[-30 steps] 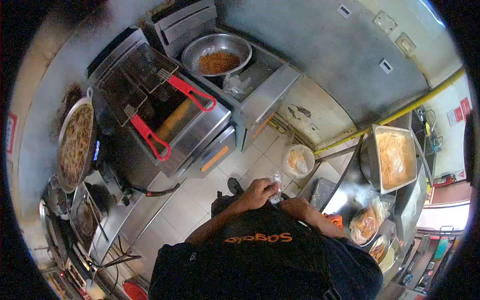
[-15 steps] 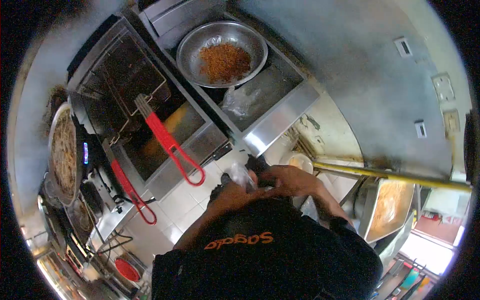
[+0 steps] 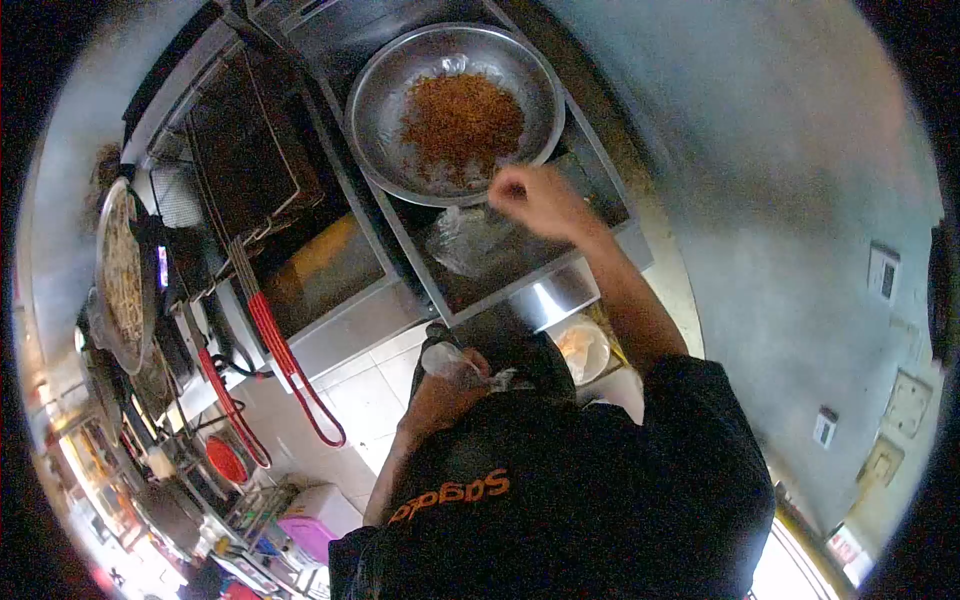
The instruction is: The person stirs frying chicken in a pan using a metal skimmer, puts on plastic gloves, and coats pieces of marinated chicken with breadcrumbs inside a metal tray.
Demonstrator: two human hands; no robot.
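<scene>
My left hand [image 3: 450,393], low in front of the dark shirt, is closed around a clear plastic bag [image 3: 449,364]. My right hand [image 3: 540,200] reaches to the lower right rim of a wide metal bowl [image 3: 375,120], its fingers curled together; whatever they may pinch is too small to make out. Reddish-brown crumbly food [image 3: 462,122] lies in the bowl. Just below the bowl, another crumpled clear plastic bag [image 3: 465,242] rests on the metal counter.
Left of the bowl is a fryer [image 3: 345,308] with wire baskets, whose red handles [image 3: 290,365] stick out over its front. A pan of food [image 3: 125,275] stands at the far left. A round container [image 3: 583,350] sits below the counter's right corner.
My right hand has parted from my left and moved up to the bowl. My left hand still holds the bag. The view has shifted, so the bowl appears larger and the metal tray is out of view.
</scene>
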